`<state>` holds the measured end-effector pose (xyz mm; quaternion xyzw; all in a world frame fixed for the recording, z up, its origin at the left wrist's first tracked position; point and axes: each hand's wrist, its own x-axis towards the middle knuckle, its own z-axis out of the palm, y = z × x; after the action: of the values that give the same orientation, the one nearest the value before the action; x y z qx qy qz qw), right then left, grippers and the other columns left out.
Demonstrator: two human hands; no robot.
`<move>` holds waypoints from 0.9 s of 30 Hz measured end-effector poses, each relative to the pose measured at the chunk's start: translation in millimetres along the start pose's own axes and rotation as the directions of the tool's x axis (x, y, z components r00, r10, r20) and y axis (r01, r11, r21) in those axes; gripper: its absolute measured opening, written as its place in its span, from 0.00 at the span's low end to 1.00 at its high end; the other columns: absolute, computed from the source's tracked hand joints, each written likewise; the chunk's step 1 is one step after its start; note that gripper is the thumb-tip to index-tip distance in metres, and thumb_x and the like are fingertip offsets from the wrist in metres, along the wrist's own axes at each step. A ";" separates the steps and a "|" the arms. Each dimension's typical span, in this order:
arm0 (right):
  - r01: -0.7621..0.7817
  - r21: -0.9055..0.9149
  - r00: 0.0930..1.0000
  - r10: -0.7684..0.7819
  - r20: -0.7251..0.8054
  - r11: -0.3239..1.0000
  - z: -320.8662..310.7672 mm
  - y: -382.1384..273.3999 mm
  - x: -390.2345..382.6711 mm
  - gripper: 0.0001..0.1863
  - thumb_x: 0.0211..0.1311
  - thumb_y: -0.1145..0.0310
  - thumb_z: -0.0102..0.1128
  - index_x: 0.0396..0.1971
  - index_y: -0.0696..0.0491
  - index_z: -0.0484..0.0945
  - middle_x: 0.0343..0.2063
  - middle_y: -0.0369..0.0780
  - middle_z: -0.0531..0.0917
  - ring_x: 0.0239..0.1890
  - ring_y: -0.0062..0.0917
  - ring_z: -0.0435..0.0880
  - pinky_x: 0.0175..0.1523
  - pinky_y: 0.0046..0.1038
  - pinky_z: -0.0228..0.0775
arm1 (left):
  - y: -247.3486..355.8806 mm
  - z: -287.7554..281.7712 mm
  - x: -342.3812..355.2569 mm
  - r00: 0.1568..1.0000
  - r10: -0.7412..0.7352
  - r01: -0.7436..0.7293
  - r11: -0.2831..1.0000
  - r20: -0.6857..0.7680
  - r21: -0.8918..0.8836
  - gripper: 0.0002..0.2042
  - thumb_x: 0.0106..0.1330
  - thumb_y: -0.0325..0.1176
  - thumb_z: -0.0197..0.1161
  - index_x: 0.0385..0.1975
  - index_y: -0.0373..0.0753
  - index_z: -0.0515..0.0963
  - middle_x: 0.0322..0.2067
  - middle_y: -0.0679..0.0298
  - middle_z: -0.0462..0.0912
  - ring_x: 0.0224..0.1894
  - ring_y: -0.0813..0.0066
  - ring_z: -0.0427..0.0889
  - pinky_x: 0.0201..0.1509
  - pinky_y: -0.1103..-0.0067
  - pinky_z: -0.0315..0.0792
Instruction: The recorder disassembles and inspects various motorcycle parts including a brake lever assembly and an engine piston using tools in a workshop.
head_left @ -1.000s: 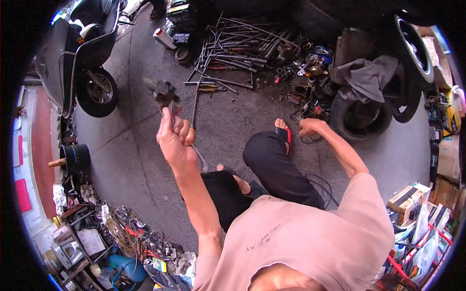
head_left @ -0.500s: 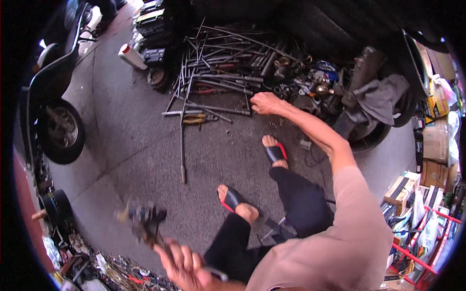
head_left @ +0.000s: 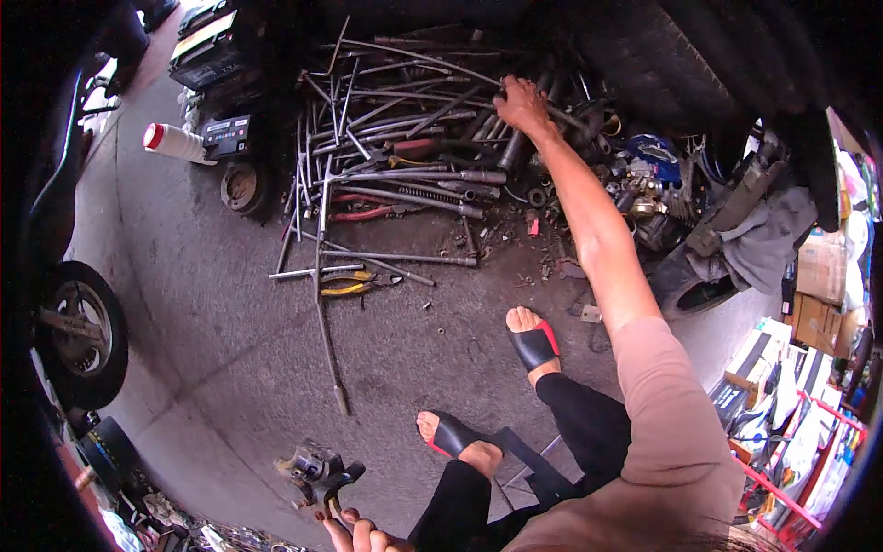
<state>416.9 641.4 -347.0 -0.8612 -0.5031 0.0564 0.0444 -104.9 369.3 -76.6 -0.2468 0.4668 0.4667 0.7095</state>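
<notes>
My left hand (head_left: 363, 535) is low in the picture, closed round the shaft of a dark, greasy metal part (head_left: 317, 474) with a bulky head. My right arm stretches up to a pile of socket wrenches and metal rods (head_left: 400, 189), where my right hand (head_left: 521, 106) rests with curled fingers among the upper rods; what those fingers hold is hidden. Yellow-handled pliers (head_left: 345, 287) and red-handled tools (head_left: 363, 213) lie in the pile. A long T-handled wrench (head_left: 331, 359) extends from it toward my sandalled feet.
A scooter wheel (head_left: 83, 340) stands at the left. Batteries (head_left: 207, 60), a white bottle (head_left: 175, 143) and a round metal piece (head_left: 239, 189) are upper left. Greasy parts (head_left: 644, 198), a tire (head_left: 699, 290) with grey cloth, cardboard boxes (head_left: 819, 322) and a red rack (head_left: 773, 488) are right.
My right hand has moved up and into the rod pile. My left hand has dropped with the metal part toward the bottom. The view has shifted closer to the pile.
</notes>
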 end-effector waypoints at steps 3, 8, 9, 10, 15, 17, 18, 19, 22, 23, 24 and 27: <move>0.031 0.175 0.998 -0.021 -0.057 0.984 3.0 -22.4 -19.2 0.16 0.54 0.58 0.54 0.37 0.53 0.76 0.34 0.46 0.80 0.40 0.42 0.77 0.45 0.42 0.66 | 4.2 6.0 -2.6 0.971 0.000 0.007 1.000 0.241 -0.027 0.11 0.65 0.37 0.50 0.25 0.37 0.68 0.17 0.67 0.62 0.15 0.79 0.57 0.14 0.81 0.53; 0.071 0.355 0.981 -0.001 -0.195 0.932 13.7 -32.4 -99.9 0.15 0.54 0.54 0.55 0.25 0.52 0.78 0.23 0.46 0.80 0.29 0.43 0.79 0.32 0.41 0.69 | 23.4 8.5 20.4 0.851 -0.225 0.171 0.973 0.475 0.155 0.12 0.57 0.27 0.60 0.15 0.36 0.66 0.20 0.60 0.66 0.20 0.71 0.65 0.20 0.77 0.61; 0.085 0.325 0.981 -0.022 -0.192 0.942 23.0 -33.7 -111.0 0.15 0.54 0.54 0.55 0.25 0.52 0.78 0.23 0.45 0.80 0.28 0.42 0.79 0.31 0.39 0.69 | 31.7 5.3 28.0 0.766 -0.337 0.231 0.939 0.547 0.256 0.11 0.55 0.25 0.61 0.16 0.35 0.67 0.21 0.59 0.66 0.22 0.70 0.66 0.21 0.77 0.61; 0.103 0.370 0.979 -0.028 -0.203 0.923 27.0 -40.9 -127.1 0.15 0.53 0.55 0.57 0.25 0.52 0.78 0.24 0.44 0.80 0.27 0.41 0.79 0.30 0.39 0.69 | 37.2 -0.3 31.2 0.668 -0.447 0.278 0.891 0.595 0.358 0.10 0.54 0.24 0.62 0.16 0.35 0.68 0.22 0.57 0.67 0.23 0.69 0.67 0.23 0.76 0.62; 0.179 0.467 0.970 -0.076 -0.231 0.866 41.3 -49.6 -182.6 0.11 0.51 0.60 0.59 0.23 0.53 0.77 0.21 0.42 0.79 0.24 0.39 0.78 0.27 0.37 0.68 | 24.0 -14.6 15.9 0.744 -0.374 0.324 0.927 0.554 0.191 0.07 0.53 0.22 0.63 0.18 0.33 0.71 0.29 0.55 0.69 0.28 0.67 0.68 0.29 0.74 0.65; 0.263 0.499 0.958 -0.160 -0.239 0.826 37.6 -48.6 -196.4 0.11 0.49 0.61 0.62 0.21 0.53 0.77 0.19 0.41 0.78 0.21 0.37 0.78 0.25 0.34 0.67 | 19.1 -2.7 16.0 0.732 -0.390 0.341 0.920 0.558 0.195 0.07 0.53 0.22 0.63 0.19 0.33 0.71 0.29 0.55 0.69 0.28 0.67 0.68 0.30 0.74 0.65; 0.291 0.486 0.953 -0.204 -0.225 0.824 36.2 -48.5 -200.5 0.11 0.49 0.61 0.62 0.20 0.53 0.77 0.18 0.40 0.78 0.21 0.36 0.78 0.25 0.33 0.68 | 17.4 1.6 16.1 0.729 -0.394 0.342 0.918 0.559 0.200 0.07 0.53 0.22 0.63 0.19 0.33 0.71 0.29 0.55 0.69 0.29 0.66 0.68 0.30 0.74 0.65; 0.297 0.460 0.954 -0.238 -0.182 0.837 31.3 -47.7 -201.0 0.11 0.48 0.61 0.62 0.20 0.54 0.78 0.19 0.40 0.79 0.23 0.35 0.78 0.26 0.33 0.69 | 16.1 5.4 15.9 0.723 -0.405 0.352 0.913 0.561 0.205 0.07 0.54 0.22 0.63 0.19 0.33 0.71 0.30 0.55 0.69 0.29 0.66 0.68 0.30 0.74 0.65; 0.416 0.441 0.896 -0.273 -0.351 0.795 20.0 -48.8 -177.6 0.11 0.48 0.61 0.62 0.20 0.54 0.78 0.21 0.40 0.80 0.26 0.36 0.78 0.30 0.34 0.70 | 9.9 15.3 15.0 0.711 -0.419 0.365 0.906 0.565 0.213 0.06 0.54 0.22 0.62 0.20 0.33 0.71 0.31 0.54 0.70 0.29 0.66 0.68 0.31 0.74 0.66; 0.424 0.454 0.879 -0.237 -0.413 0.784 13.6 -53.5 -161.0 0.10 0.49 0.63 0.61 0.21 0.54 0.78 0.24 0.41 0.80 0.29 0.37 0.78 0.33 0.35 0.70 | 8.1 17.3 14.4 0.713 -0.417 0.364 0.907 0.564 0.211 0.06 0.55 0.22 0.62 0.20 0.33 0.72 0.31 0.54 0.70 0.29 0.66 0.68 0.31 0.73 0.66; 0.427 0.433 0.864 -0.217 -0.455 0.794 8.2 -62.4 -142.0 0.09 0.51 0.65 0.59 0.23 0.55 0.78 0.25 0.42 0.80 0.30 0.37 0.77 0.34 0.35 0.69 | 6.3 19.8 14.5 0.711 -0.421 0.365 0.906 0.563 0.215 0.06 0.55 0.22 0.62 0.21 0.33 0.72 0.31 0.54 0.70 0.29 0.66 0.68 0.31 0.73 0.66; 0.487 0.471 0.854 -0.287 -0.435 0.736 6.4 -97.9 -76.1 0.11 0.58 0.67 0.50 0.32 0.58 0.77 0.32 0.46 0.78 0.39 0.42 0.74 0.42 0.38 0.67 | -3.5 19.7 5.4 0.747 -0.295 0.281 0.952 0.596 0.120 0.05 0.58 0.24 0.59 0.22 0.33 0.72 0.34 0.54 0.71 0.30 0.65 0.68 0.35 0.72 0.67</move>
<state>294.5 623.1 -336.3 -0.6791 -0.6186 0.0456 0.3925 -92.6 385.6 -72.9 -0.1450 0.1759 0.4008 0.8873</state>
